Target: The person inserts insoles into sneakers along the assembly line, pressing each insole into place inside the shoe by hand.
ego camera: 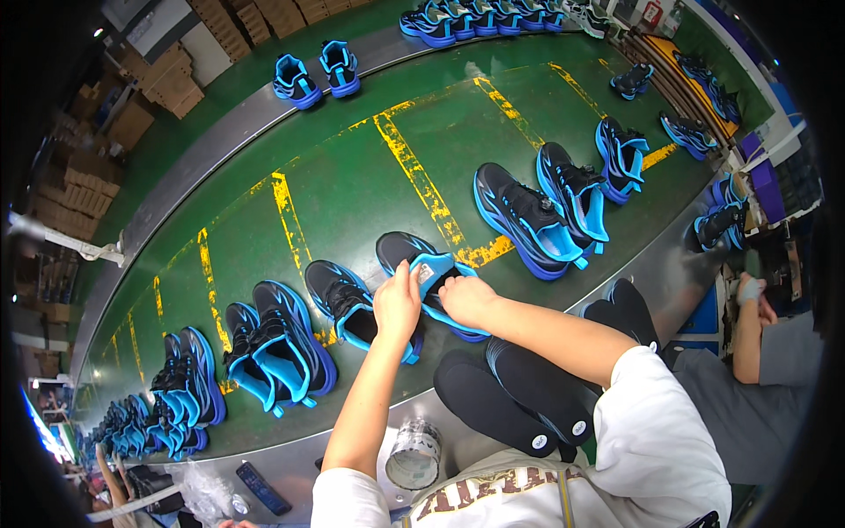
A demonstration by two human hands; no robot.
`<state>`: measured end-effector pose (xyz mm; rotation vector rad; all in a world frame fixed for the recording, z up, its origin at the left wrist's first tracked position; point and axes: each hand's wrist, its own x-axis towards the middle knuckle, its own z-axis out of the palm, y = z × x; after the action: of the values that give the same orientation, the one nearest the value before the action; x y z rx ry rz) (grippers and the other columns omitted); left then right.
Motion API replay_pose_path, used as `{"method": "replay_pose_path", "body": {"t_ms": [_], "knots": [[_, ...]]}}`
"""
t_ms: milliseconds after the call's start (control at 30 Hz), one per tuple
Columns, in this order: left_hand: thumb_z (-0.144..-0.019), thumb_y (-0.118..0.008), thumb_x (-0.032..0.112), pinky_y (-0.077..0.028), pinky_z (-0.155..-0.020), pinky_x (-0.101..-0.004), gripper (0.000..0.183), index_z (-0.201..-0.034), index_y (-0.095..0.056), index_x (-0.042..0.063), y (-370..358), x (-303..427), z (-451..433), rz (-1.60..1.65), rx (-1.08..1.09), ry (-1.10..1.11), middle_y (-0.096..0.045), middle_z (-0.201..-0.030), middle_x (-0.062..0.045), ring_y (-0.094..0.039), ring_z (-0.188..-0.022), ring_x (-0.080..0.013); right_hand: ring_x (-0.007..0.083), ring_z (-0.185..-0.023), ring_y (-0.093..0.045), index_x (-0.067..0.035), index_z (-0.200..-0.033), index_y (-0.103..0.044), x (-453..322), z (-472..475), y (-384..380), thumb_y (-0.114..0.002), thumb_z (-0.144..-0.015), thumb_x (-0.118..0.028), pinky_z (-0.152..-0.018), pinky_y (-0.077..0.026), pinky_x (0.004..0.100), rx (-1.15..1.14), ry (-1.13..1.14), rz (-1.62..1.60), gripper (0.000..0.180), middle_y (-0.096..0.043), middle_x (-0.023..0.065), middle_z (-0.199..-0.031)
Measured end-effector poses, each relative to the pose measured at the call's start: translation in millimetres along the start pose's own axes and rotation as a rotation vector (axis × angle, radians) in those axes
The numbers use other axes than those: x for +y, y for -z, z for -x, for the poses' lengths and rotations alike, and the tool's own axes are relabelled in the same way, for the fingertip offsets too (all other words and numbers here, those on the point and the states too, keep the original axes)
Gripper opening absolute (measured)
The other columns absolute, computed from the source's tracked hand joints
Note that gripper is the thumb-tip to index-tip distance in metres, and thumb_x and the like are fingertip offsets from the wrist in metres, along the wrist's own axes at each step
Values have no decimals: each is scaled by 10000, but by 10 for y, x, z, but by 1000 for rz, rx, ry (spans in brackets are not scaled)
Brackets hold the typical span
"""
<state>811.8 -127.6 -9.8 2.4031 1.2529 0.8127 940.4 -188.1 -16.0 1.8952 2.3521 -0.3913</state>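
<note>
On the green conveyor belt lies a black sneaker with blue trim [406, 251], its toe pointing away. My left hand [398, 300] grips the raised tongue, whose light blue lining bears a small label. My right hand [465, 300] reaches to the shoe's opening, its fingers curled and partly inside; whether they hold anything there is hidden. A similar sneaker [337, 290] stands just left of my left hand. Several black insoles [475, 396] with white round stickers lie below my right forearm, at the belt's near edge.
More pairs of sneakers [287, 330] stand along the belt on both sides. A roll of tape [414, 455] and a remote control [263, 487] lie on the metal ledge. A co-worker's hand [752, 290] is at the right. Shoes [297, 82] also stand on the far metal rim.
</note>
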Motion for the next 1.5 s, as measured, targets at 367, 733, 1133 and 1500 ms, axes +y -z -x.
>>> {"method": "replay_pose_path", "body": {"t_ms": [367, 733, 1133, 1500], "knots": [[-809, -519, 181, -431, -537, -402, 214, -929, -539, 5, 41, 12, 23, 85, -64, 64, -556, -631, -189, -555, -610, -339, 232, -968, -475, -65, -992, -613, -129, -59, 212, -552, -728, -165, -755, -383, 309, -550, 121, 487, 289, -511, 97, -1073], [-848, -476, 207, -430, -738, -347, 284, -1007, -505, -27, -120, 224, -157, 453, 83, 271, -556, -939, -223, -548, -875, -337, 297, -1238, -243, -38, -1270, -316, 177, -590, 205, -386, -817, -160, -1014, -204, 370, -559, -32, -153, 474, -257, 176, -1334], [-753, -568, 132, -401, -488, -367, 315, -1009, -483, -30, -319, 227, -140, 16, 97, -194, -467, -738, -133, -496, -551, -290, 292, -1096, -417, -49, -1091, -496, 393, -1086, -385, -401, -795, -184, -937, -293, 380, -485, 219, -98, 339, -452, 199, -1161], [-732, -550, 81, -443, -676, -414, 336, -1043, -426, 60, -125, 147, -406, 187, 95, 104, -420, -1014, -177, -515, -817, -367, 216, -1023, -488, 23, -816, -626, 182, -52, 668, -237, -798, -428, -1027, -92, 410, -841, 180, 61, 596, -584, 155, -949]]}}
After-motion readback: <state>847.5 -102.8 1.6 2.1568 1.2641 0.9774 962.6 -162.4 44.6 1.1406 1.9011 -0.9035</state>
